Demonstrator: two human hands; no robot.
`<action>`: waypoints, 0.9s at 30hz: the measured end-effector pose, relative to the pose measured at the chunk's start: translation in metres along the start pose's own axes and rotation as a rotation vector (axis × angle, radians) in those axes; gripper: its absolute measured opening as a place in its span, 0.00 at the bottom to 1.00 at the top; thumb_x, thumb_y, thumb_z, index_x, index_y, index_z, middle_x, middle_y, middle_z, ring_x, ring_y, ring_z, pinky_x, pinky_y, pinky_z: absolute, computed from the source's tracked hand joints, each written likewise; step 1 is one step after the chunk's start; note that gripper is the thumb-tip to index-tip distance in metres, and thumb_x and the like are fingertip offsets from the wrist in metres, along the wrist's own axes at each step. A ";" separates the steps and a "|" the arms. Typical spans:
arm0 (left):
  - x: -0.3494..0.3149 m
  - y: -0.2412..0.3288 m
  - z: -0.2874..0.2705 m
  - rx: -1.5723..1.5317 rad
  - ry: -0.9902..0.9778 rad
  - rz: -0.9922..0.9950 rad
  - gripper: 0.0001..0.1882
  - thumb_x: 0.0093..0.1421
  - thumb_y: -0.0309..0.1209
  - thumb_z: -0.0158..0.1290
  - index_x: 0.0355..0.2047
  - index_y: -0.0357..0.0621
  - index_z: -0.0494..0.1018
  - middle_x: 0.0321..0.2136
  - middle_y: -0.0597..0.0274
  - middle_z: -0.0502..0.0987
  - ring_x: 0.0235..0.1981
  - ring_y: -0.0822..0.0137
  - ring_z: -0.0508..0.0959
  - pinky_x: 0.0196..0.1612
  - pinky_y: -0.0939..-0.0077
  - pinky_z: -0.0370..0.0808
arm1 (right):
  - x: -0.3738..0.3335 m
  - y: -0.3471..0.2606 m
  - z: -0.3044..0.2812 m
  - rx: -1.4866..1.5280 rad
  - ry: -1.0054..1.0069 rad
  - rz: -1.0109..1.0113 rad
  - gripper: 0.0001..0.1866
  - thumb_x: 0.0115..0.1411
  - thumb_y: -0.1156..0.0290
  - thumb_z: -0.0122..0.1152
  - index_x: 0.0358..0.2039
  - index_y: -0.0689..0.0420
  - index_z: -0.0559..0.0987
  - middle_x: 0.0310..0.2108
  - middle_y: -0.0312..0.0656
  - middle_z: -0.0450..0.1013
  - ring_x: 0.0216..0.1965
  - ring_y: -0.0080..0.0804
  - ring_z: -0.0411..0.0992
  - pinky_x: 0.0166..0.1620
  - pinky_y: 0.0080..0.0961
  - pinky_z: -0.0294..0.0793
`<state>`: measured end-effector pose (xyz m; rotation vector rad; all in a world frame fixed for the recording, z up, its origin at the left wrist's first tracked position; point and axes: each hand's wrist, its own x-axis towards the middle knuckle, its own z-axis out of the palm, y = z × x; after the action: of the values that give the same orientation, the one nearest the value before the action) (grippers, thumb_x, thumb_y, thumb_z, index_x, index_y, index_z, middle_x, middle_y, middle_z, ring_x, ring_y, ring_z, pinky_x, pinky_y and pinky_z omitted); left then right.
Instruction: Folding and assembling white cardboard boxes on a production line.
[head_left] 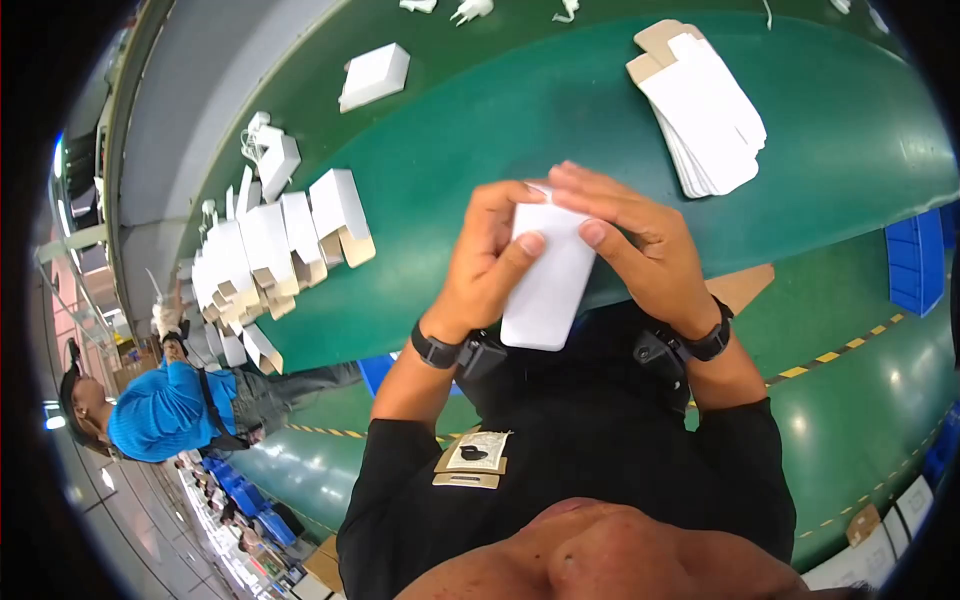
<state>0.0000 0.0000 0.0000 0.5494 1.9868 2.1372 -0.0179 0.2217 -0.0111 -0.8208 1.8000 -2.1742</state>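
A slim white carton (548, 295) is held between my two hands above the near edge of the green table. My left hand (485, 255) is closed around its left side, the thumb pressing on the top face. My right hand (645, 245) grips its far right corner, with the thumb on the face and the fingers stretched across the far end. The fingers hide that far end. To the far right lies a fanned stack of flat white cartons (705, 120) with brown inner flaps.
Several white cartons with brown open flaps (270, 245) stand in a row at the left. A single white box (375, 75) lies farther back. White plugs with cables (472, 10) sit along the far side. A person in blue (175, 405) works at the left; a blue bin (915, 265) is at the right.
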 end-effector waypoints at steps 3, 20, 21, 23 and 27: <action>0.047 0.007 -0.024 0.367 0.138 0.216 0.20 0.65 0.30 0.56 0.55 0.46 0.65 0.60 0.50 0.68 0.58 0.60 0.69 0.60 0.69 0.64 | 0.009 -0.018 -0.030 -0.723 0.380 -0.069 0.28 0.59 0.65 0.67 0.60 0.56 0.74 0.64 0.53 0.65 0.68 0.53 0.58 0.68 0.46 0.54; 0.167 -0.023 -0.150 0.607 1.098 0.110 0.25 0.63 0.30 0.57 0.58 0.40 0.64 0.53 0.49 0.70 0.55 0.55 0.70 0.59 0.66 0.66 | -0.026 -0.019 -0.065 -1.494 0.574 0.026 0.17 0.69 0.68 0.52 0.54 0.59 0.78 0.52 0.47 0.77 0.58 0.47 0.71 0.67 0.48 0.56; 0.153 -0.019 -0.145 0.597 1.107 0.132 0.26 0.63 0.31 0.57 0.59 0.40 0.64 0.54 0.49 0.69 0.56 0.55 0.69 0.60 0.65 0.66 | -0.029 -0.025 -0.060 -1.442 0.598 -0.038 0.16 0.69 0.69 0.51 0.54 0.59 0.78 0.52 0.47 0.77 0.56 0.48 0.72 0.65 0.47 0.59; 0.125 -0.015 -0.108 0.334 0.956 0.142 0.27 0.63 0.34 0.57 0.60 0.41 0.63 0.55 0.50 0.68 0.58 0.56 0.68 0.60 0.63 0.65 | -0.036 -0.035 -0.048 -1.342 0.666 -0.136 0.15 0.70 0.71 0.48 0.52 0.61 0.78 0.51 0.48 0.77 0.54 0.49 0.73 0.63 0.44 0.64; 0.019 0.006 0.026 -0.078 0.423 0.117 0.31 0.65 0.41 0.57 0.63 0.43 0.60 0.58 0.53 0.67 0.59 0.60 0.68 0.61 0.65 0.66 | -0.032 -0.035 0.026 -0.988 0.487 -0.297 0.15 0.69 0.73 0.49 0.52 0.64 0.77 0.50 0.52 0.77 0.52 0.52 0.74 0.57 0.40 0.71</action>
<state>-0.0069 0.0310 0.0103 0.2159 2.1004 2.5646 0.0291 0.2237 0.0155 -0.7672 3.2755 -1.6062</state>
